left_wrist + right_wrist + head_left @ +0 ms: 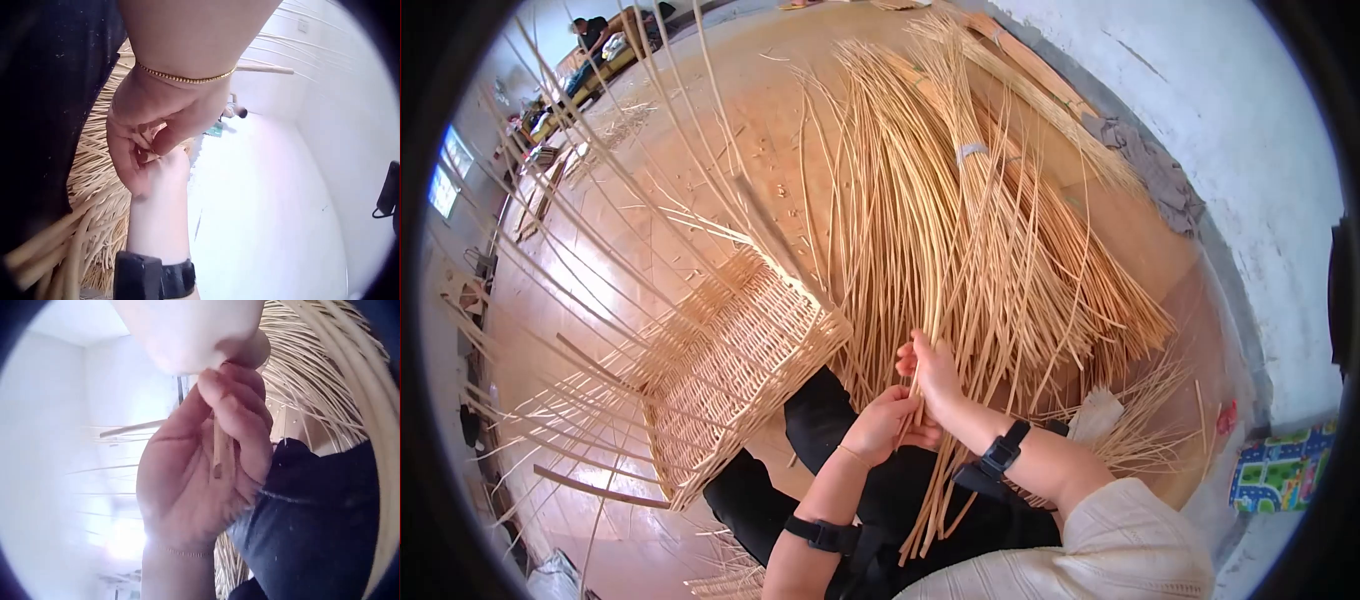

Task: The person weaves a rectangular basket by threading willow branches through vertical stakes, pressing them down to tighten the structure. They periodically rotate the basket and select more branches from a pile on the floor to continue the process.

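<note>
In the head view my left hand (887,425) and right hand (936,375) are close together over my lap, the right one farther forward. My left hand pinches a thin, peeled wicker rod (217,453), whose cut end shows against the palm in the right wrist view. The fingers of my right hand curl round the same rod just beyond the left fingertips, partly hidden by the hand itself. Beside them, long loose wicker rods (945,490) run under my right forearm. To the left stands a partly woven wicker basket (735,370) with upright stakes fanning out.
A large bundle of wicker rods (920,190) spreads over the floor ahead, with a tied bundle (972,150) on top. Grey cloth (1145,165) lies by the white wall. A patterned mat (1285,468) is at right. Another person (590,35) is far off at upper left.
</note>
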The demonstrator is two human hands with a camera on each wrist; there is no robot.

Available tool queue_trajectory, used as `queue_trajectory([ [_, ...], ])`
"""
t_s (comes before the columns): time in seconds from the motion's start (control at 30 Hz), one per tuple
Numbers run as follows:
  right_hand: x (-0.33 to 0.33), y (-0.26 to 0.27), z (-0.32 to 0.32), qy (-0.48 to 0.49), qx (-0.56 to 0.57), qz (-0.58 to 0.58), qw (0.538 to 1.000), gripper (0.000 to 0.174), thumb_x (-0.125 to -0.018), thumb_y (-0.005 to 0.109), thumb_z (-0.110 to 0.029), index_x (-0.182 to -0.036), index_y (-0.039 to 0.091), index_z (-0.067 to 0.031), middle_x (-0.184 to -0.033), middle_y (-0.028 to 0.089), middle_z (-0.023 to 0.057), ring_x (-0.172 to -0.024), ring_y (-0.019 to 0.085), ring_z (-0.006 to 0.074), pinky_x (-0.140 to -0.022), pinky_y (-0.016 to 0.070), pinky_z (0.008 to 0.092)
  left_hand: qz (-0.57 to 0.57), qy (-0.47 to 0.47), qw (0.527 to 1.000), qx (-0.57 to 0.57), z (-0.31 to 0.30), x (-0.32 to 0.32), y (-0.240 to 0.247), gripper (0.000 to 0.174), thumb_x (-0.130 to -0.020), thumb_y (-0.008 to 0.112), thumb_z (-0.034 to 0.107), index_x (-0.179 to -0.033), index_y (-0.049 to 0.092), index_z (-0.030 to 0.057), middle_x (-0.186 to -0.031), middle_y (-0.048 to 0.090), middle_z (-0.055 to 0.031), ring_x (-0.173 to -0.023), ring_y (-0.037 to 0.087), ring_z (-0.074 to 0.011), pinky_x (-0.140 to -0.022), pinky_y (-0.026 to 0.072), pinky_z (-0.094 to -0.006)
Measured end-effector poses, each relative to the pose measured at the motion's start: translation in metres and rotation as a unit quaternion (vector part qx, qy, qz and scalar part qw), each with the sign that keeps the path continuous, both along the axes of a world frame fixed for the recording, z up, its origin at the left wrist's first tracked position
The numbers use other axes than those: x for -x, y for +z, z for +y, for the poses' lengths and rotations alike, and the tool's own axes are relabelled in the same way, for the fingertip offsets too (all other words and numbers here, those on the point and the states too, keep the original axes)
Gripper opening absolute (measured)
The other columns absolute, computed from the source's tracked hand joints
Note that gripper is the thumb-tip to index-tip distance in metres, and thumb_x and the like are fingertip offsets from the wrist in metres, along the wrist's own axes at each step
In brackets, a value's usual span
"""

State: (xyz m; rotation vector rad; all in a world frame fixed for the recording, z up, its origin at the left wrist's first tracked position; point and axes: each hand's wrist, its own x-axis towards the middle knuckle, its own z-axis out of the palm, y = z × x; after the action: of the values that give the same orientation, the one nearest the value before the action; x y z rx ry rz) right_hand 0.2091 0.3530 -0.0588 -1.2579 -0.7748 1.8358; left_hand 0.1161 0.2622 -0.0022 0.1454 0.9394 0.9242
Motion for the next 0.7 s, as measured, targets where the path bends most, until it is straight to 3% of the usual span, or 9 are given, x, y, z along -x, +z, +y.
queue_trajectory([
  [0.1, 0.000, 0.022, -0.023, 0.017, 0.016, -0.035, 0.999, 0.023, -0.101, 0.052, -0.028, -0.100, 0.051, -0.0053, -0.083, 0.061, 0.0066, -0.068, 0.060, 0.0179, -0.064, 0.0524, 0.0323, 0.066, -0.051, 0.996, -0.038, -0.003, 0.000, 0.014, 0.014, -0.102, 0.044, 0.015, -0.111, 0.047, 0.0059, -0.085, 0.061, -0.0107, -0.065, 0.062, -0.0204, -0.055, 0.0516, -0.0296],
  [0.2, -0.014, 0.055, -0.019, 0.093, 0.073, 0.043, 0.992, 0.017, -0.099, 0.055, -0.022, -0.102, 0.053, -0.0052, -0.080, 0.062, 0.0079, -0.066, 0.061, 0.0183, -0.062, 0.0536, 0.0330, 0.036, -0.053, 0.997, -0.048, -0.049, 0.013, 0.029, 0.018, -0.103, 0.046, 0.021, -0.111, 0.046, 0.0058, -0.065, 0.046, -0.0017, -0.046, 0.038, -0.0101, -0.040, 0.0260, -0.0221],
  [0.3, -0.041, 0.062, 0.049, 0.061, 0.089, 0.058, 0.992, 0.011, -0.097, 0.055, -0.014, -0.101, 0.055, -0.0027, -0.071, 0.062, 0.0082, -0.056, 0.060, 0.0149, -0.048, 0.0535, 0.0274, -0.043, -0.126, 0.991, -0.034, -0.148, 0.026, 0.030, 0.019, -0.103, 0.048, 0.026, -0.111, 0.048, 0.0079, -0.065, 0.047, -0.0015, -0.046, 0.038, -0.0066, -0.038, 0.0255, -0.0212],
  [0.37, -0.058, 0.061, 0.090, 0.031, 0.072, 0.028, 0.997, 0.018, -0.098, 0.054, -0.016, -0.104, 0.055, 0.0009, -0.073, 0.063, 0.0095, -0.059, 0.062, 0.0162, -0.050, 0.0546, 0.0284, -0.038, -0.191, 0.981, 0.023, -0.217, 0.034, 0.038, 0.023, -0.102, 0.051, 0.024, -0.116, 0.049, 0.0063, -0.065, 0.044, 0.0004, -0.050, 0.039, -0.0081, -0.042, 0.0269, -0.0205],
  [0.4, -0.063, 0.076, 0.100, 0.020, 0.046, -0.041, 0.998, 0.018, -0.099, 0.053, -0.018, -0.102, 0.054, -0.0001, -0.072, 0.062, 0.0095, -0.061, 0.062, 0.0175, -0.054, 0.0547, 0.0294, -0.085, -0.183, 0.976, 0.077, -0.248, 0.039, 0.038, 0.019, -0.102, 0.048, 0.016, -0.114, 0.052, 0.0028, -0.067, 0.055, -0.0023, -0.049, 0.044, -0.0073, -0.043, 0.0328, -0.0202],
  [0.43, -0.071, 0.079, 0.108, 0.034, 0.020, -0.040, 0.998, 0.018, -0.100, 0.052, -0.019, -0.102, 0.054, -0.0018, -0.072, 0.062, 0.0087, -0.061, 0.062, 0.0175, -0.054, 0.0526, 0.0291, -0.098, -0.142, 0.985, 0.016, -0.270, 0.043, 0.044, 0.017, -0.098, 0.057, 0.019, -0.107, 0.056, 0.0044, -0.070, 0.053, -0.0058, -0.058, 0.050, -0.0155, -0.054, 0.0391, -0.0259],
  [0.47, -0.078, 0.081, 0.113, 0.045, -0.006, -0.039, 0.998, 0.018, -0.101, 0.051, -0.021, -0.102, 0.053, -0.0034, -0.072, 0.061, 0.0079, -0.061, 0.062, 0.0176, -0.055, 0.0506, 0.0289, -0.034, -0.140, 0.989, -0.003, -0.284, 0.042, 0.057, 0.022, -0.100, 0.054, 0.029, -0.102, 0.055, 0.0071, -0.068, 0.049, -0.0004, -0.057, 0.044, -0.0110, -0.051, 0.0340, -0.0232],
  [0.6, -0.086, 0.130, 0.074, 0.042, -0.142, -0.036, 0.988, 0.019, -0.102, 0.048, -0.024, -0.103, 0.052, -0.0060, -0.072, 0.060, 0.0065, -0.060, 0.060, 0.0167, -0.052, 0.0448, 0.0281, 0.119, -0.173, 0.978, -0.017, -0.318, 0.060, 0.033, 0.023, -0.102, 0.051, 0.027, -0.107, 0.057, 0.0053, -0.069, 0.048, 0.0008, -0.056, 0.042, -0.0074, -0.052, 0.0344, -0.0222],
  [0.7, -0.106, 0.160, 0.058, -0.007, -0.217, -0.010, 0.976, 0.020, -0.103, 0.049, -0.027, -0.104, 0.053, -0.0079, -0.071, 0.060, 0.0057, -0.057, 0.058, 0.0144, -0.050, 0.0418, 0.0269, 0.119, -0.151, 0.981, -0.018, -0.309, 0.058, 0.038, 0.022, -0.102, 0.052, 0.025, -0.109, 0.058, 0.0050, -0.069, 0.048, 0.0009, -0.056, 0.042, -0.0072, -0.051, 0.0341, -0.0220],
])
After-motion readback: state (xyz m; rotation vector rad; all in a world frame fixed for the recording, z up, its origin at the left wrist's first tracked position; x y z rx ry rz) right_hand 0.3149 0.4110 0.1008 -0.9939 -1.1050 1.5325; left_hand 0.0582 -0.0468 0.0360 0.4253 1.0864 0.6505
